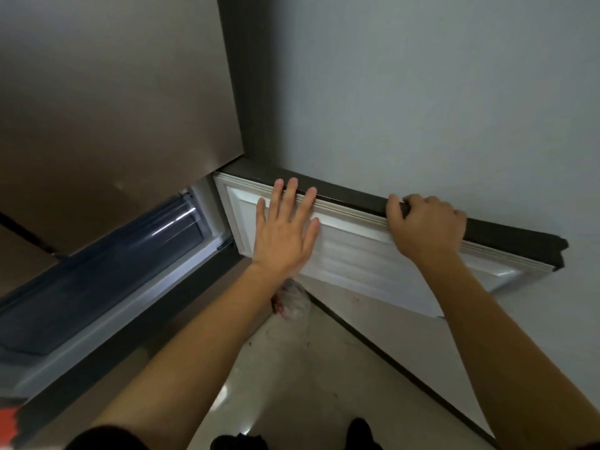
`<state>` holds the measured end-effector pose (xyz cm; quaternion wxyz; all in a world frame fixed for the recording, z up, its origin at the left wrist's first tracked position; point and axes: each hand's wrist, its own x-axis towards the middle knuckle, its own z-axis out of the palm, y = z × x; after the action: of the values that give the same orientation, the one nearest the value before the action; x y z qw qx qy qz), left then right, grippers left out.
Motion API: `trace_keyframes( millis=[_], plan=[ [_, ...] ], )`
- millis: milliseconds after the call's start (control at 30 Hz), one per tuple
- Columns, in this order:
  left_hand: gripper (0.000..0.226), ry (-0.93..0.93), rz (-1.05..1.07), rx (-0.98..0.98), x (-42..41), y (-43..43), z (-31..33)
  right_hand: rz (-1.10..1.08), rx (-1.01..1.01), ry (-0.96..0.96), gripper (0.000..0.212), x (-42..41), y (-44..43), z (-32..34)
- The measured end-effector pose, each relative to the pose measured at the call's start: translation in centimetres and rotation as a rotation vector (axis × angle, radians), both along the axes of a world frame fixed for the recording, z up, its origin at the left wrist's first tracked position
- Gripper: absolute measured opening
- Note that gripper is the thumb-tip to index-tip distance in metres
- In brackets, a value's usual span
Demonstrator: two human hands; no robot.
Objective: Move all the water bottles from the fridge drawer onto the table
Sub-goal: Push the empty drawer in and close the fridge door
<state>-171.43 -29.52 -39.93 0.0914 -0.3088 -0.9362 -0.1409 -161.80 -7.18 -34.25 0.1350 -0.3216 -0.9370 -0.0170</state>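
From the head camera I look down on two bare arms stretched toward a fridge door swung wide open against a pale wall, its white inner liner facing up at me and its dark outer edge running along the top. My left hand lies flat on the white liner near the hinge end, fingers spread and straight, its grip fully open and holding nothing, the fingertips reaching up to the dark edge. My right hand sits farther along the same door, its grip curled closed over the dark top edge, thumb on the near side and fingers wrapped over the far side. To the left, the bronze front of the fridge fills the upper part of the view, and below it the opened compartment shows a translucent bluish fridge drawer with a glint of light across its clear front. I cannot tell from here what lies inside the drawer; no water bottle can be made out through the dim plastic, and the surface they are bound for is out of view. On the glossy pale floor, just under the left wrist and close to the foot of the door, sits a crumpled plastic bag with red markings. A dark skirting line runs along the base of the wall to the right, and dark shoes show at the bottom edge of the frame.
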Motion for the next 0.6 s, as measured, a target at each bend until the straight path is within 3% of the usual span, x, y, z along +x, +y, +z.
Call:
trace_keyframes(
  millis=[133,300,467,600],
  plan=[
    [0.062,-0.076,0.104,0.052,1.5,1.0,1.5,0.238,-0.067,-0.104,0.081,0.2,2.3,0.8],
    [0.069,-0.223,0.304,0.202,4.0,3.8,3.3,0.494,-0.450,-0.372,0.074,0.9,5.7,3.2],
    [0.075,-0.326,0.323,0.251,6.9,3.8,3.4,0.551,-0.601,-0.489,0.077,2.6,4.5,3.1],
    [0.067,-0.458,0.295,0.514,10.6,2.0,3.2,0.581,-0.749,-0.494,0.080,5.4,1.5,2.8]
  ],
)
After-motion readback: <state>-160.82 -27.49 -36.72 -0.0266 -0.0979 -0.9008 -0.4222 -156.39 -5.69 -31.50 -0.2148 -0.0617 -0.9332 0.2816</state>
